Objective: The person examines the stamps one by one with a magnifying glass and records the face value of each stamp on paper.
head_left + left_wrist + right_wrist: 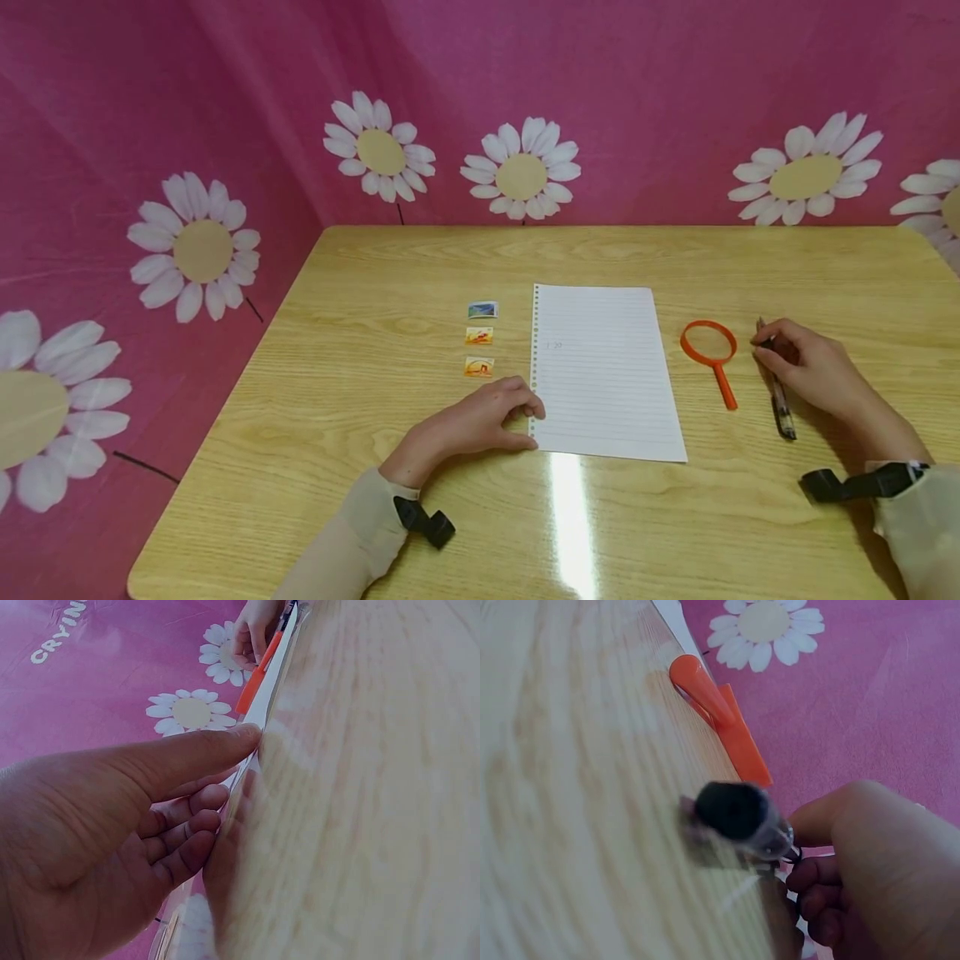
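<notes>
A white lined sheet of paper (600, 375) with punched holes down its left side lies on the table, bearing faint handwritten marks. My left hand (487, 417) rests on its lower left edge; in the left wrist view the thumb (240, 739) is extended to the paper's edge and the other fingers bend loosely. At the right, my right hand (817, 371) pinches a clear-barrelled pen with black ends (782, 408) near its far end. The pen's near black end (731, 810) looms blurred in the right wrist view. Between paper and pen lies an orange magnifying glass (722, 379).
Three small stamp-like pictures stand in a column left of the paper: a blue one (483, 310) and two yellow-orange ones, the nearest (479, 367) close to my left hand. Pink cloth (637, 75) with white daisies borders the wooden table (337, 333) behind and at left.
</notes>
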Motion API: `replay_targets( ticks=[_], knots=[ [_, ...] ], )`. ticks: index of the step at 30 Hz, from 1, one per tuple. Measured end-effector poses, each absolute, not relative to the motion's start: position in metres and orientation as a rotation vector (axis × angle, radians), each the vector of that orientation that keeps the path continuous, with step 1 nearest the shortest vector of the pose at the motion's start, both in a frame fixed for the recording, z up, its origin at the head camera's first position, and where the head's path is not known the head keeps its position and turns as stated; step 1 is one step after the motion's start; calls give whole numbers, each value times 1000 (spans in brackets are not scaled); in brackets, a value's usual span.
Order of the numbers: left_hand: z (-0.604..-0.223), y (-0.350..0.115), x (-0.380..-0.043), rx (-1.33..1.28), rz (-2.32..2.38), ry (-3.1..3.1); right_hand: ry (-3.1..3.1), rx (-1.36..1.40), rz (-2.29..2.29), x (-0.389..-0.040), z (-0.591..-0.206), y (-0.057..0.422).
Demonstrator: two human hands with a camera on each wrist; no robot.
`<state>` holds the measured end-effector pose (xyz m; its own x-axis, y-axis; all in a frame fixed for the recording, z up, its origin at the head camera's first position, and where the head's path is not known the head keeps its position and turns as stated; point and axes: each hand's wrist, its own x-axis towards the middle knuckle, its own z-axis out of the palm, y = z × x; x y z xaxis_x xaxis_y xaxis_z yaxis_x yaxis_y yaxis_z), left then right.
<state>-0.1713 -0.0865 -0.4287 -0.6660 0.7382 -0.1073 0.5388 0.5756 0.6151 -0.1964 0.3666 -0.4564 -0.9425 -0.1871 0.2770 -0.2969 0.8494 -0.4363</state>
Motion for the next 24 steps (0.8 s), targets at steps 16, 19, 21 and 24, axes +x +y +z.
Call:
replay_targets(
  ticks=[16,19,21,24],
  knots=[
    [-428,-87,-172,1066,798,2444,-2770,344,745,-194,-457,364],
    [-428,-87,-172,1076,827,2453,-2746,328,762,-193,-455,364],
    [-427,-87,-172,1081,852,2462,-2728,309,777,-193,-455,364],
    [-427,-87,-172,1065,892,2477,-2706,277,796,-193,-454,364]
  ],
)
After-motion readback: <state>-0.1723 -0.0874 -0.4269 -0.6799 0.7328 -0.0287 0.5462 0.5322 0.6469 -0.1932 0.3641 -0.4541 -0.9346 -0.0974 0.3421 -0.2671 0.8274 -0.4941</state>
